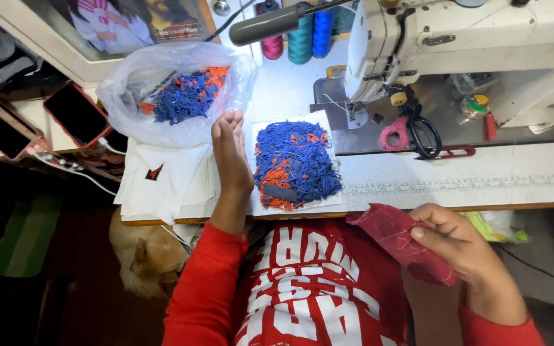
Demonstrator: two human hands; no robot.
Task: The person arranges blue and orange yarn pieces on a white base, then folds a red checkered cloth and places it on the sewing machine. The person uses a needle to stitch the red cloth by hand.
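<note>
My left hand (231,154) rests on its edge on the sewing table, fingers together and holding nothing, just left of a pile of blue and orange fabric pieces (296,163) lying on white paper. My right hand (460,247) pinches a dark red piece of cloth (395,240) with faint lines, held low in front of the table's edge above my lap. A clear plastic bag (174,90) with more blue and orange pieces sits beyond my left hand.
A white sewing machine (469,38) stands at the back right, with pink and black scissors (411,131) on its plate. Thread spools (299,38) stand behind. White cloth pieces (161,179) lie left; phones (75,115) sit further left. A furry animal (145,256) lies underneath.
</note>
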